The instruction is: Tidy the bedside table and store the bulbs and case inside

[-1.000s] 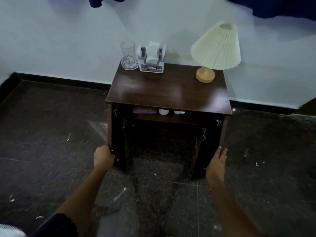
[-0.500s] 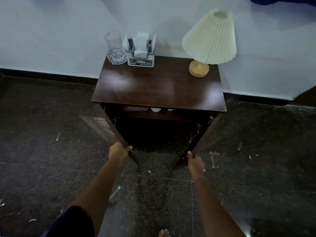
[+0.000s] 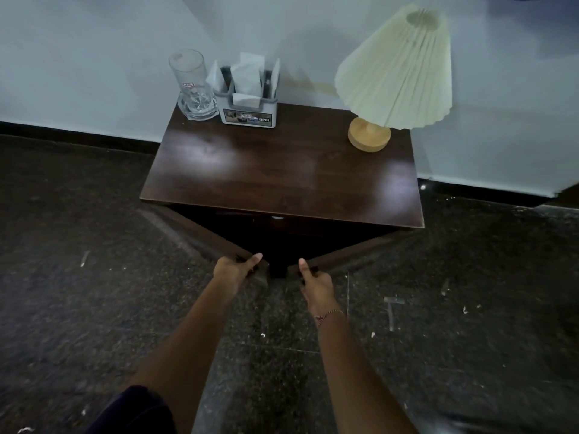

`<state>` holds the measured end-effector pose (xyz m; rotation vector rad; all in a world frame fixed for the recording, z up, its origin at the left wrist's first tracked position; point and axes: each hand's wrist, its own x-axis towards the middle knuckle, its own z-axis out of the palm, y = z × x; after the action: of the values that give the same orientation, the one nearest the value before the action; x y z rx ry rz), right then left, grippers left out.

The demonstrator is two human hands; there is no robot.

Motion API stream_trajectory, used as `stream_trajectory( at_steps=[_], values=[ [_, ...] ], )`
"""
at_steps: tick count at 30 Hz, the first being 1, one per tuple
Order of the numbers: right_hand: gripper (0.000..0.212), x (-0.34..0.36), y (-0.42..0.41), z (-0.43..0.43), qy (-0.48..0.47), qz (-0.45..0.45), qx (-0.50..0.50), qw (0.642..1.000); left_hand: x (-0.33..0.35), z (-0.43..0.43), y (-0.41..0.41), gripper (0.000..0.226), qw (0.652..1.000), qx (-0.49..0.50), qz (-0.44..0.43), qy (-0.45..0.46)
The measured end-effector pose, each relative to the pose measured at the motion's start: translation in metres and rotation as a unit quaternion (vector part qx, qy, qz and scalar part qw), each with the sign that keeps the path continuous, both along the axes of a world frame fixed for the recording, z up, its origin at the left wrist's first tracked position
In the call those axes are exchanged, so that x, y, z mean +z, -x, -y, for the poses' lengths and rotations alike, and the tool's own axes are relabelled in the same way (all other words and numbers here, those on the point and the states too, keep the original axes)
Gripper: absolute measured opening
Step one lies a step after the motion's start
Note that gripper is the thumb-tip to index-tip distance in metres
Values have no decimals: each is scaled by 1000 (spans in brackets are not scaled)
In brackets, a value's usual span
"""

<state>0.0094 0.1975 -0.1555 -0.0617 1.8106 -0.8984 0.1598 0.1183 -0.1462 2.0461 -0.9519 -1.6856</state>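
— Why are both hands so low, at centre frame?

— Each grips a door's free edge: left hand [image 3: 236, 268] curled on the left door [image 3: 203, 234], right hand [image 3: 315, 283] on the right door [image 3: 354, 250]. The doors angle together with a narrow gap between, probably to shut the bedside table [image 3: 282, 170].

— And the bulbs and case?

— Inside, above the hands. One pale spot under the top is likely a bulb [image 3: 277, 218]. The case is hidden.

"OPEL" in white capitals, at the right end of a dark sticker on the front of the grey plastic tissue holder [image 3: 247, 115], upper centre of the frame. Small red mark on the clear glass tumbler [image 3: 191, 86] just left of it, too blurred to read.
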Motion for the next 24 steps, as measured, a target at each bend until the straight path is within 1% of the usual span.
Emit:
stream_trajectory(
  at_steps=[3,5,7,8,9,10,11,12,13,14,15,16,17,18,20,21,22,24],
  values=[
    [52,-6,-2,27,4,13,-14,1000,6,13,11,38,999,34,-21,-20],
    [50,-4,-2,42,3,12,-21,1000,6,22,18,34,997,51,-43,-24],
    [47,1,-1,53,10,17,-31,999,8,29,24,42,995,71,-69,-32],
    [43,2,0,57,18,21,-30,999,11,31,25,45,995,60,-69,-37],
    [37,5,0,61,29,26,-25,999,15,34,27,41,994,53,-83,-43],
    [29,8,-1,64,34,30,-17,999,20,36,29,27,992,59,-99,-55],
    [25,8,-1,67,37,30,-14,999,22,42,31,11,986,87,-122,-73],
    [22,9,-3,68,32,18,-5,999,23,48,32,16,974,132,-154,-100],
    [16,9,-3,69,25,2,9,1000,24,52,30,26,970,145,-160,-110],
    [12,10,-3,70,20,-13,19,1000,20,56,32,29,972,138,-148,-119],
    [8,12,-1,71,25,-19,23,999,19,58,35,22,968,138,-175,-120],
    [9,13,1,73,33,-17,27,999,18,61,38,14,969,119,-183,-112],
    [11,14,2,74,41,-15,30,999,18,64,39,19,976,86,-172,-105],
    [13,14,3,75,43,-11,36,998,17,64,39,28,986,30,-139,-88],
    [19,12,2,72,42,-3,64,997,19,61,41,34,993,-53,-93,-51],
    [20,13,2,73,38,-8,86,996,22,63,42,37,990,-86,-92,-60],
    [22,18,3,77,24,-19,105,994,25,67,42,40,987,-121,-71,-74],
    [33,23,5,81,10,-40,156,987,47,75,43,45,978,-187,-56,-79]
  ],
)
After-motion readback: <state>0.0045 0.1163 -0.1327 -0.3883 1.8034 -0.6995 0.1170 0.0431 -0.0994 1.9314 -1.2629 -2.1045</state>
